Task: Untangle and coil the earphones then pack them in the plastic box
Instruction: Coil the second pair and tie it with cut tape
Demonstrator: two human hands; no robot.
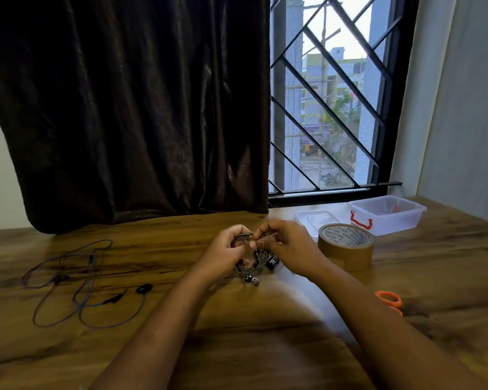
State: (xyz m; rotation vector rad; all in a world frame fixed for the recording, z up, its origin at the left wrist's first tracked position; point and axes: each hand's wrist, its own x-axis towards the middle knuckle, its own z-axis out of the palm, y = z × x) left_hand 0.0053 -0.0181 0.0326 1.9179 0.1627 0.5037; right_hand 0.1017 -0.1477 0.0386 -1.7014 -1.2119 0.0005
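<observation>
A coil of grey earphones sits between my two hands just above the wooden table. My left hand grips the coil from the left, fingers curled round the loops. My right hand pinches a strand of the cable at the top of the coil. Two metal earbuds hang below the coil. A second pair of dark blue earphones lies loose and spread out on the table at the left. The clear plastic box with a red latch stands open at the back right.
The box's clear lid lies flat left of the box. A roll of brown tape stands right of my right hand. Orange-handled scissors lie partly hidden under my right forearm. A dark curtain and a barred window are behind the table.
</observation>
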